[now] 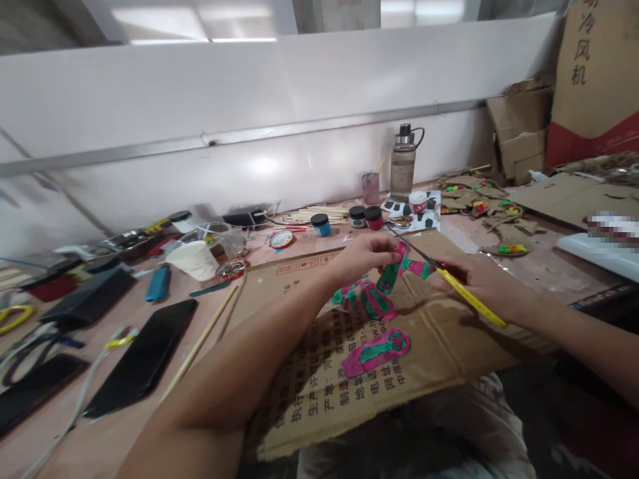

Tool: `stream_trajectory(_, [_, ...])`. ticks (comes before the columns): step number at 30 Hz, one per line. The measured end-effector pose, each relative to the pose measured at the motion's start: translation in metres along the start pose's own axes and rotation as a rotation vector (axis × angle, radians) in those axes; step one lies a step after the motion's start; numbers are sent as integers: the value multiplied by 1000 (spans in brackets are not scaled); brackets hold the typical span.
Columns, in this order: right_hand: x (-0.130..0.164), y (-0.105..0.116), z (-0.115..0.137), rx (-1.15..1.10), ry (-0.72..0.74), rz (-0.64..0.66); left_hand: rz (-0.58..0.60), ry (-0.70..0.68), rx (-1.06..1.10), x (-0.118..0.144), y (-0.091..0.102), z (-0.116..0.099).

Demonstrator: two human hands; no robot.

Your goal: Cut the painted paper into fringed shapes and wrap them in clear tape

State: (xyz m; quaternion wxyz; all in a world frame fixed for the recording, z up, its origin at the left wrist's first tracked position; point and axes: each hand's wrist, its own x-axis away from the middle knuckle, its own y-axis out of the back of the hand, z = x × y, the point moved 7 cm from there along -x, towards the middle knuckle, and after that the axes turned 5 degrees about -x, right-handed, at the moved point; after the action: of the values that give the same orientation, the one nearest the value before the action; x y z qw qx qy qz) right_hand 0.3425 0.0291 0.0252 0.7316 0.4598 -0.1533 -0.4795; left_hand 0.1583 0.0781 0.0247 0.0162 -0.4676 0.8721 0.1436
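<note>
My left hand (373,256) pinches a painted pink and green cut-out piece (389,274) above a flat cardboard sheet (434,332). My right hand (479,283) is closed around a yellow-handled tool (472,298). Its long, thin, dark metal end points up and left, beside the held piece; blur hides its exact kind and whether it touches. Just below my hands, more pink and green pieces (375,303) lie on the cardboard. Nearest me is a longer pink piece (357,362) with a green middle.
Paint jars (321,226), thin sticks (314,214) and a bottle (402,166) stand or lie along the back. To the left are a paper cup (194,259), a black phone (144,356) and cables. Brown decorated pieces (509,229) lie at right.
</note>
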Motion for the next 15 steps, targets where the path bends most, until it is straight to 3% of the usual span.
stream_trajectory(10, [42, -1, -16, 98, -71, 98, 298, 96, -56, 7, -25, 7])
stream_trajectory(13, [53, 4, -23, 140, -106, 120, 392, 119, -80, 11, -22, 3])
stream_trajectory(15, [60, 7, -24, 170, -111, 154, 365, 111, -56, 10, -13, 2])
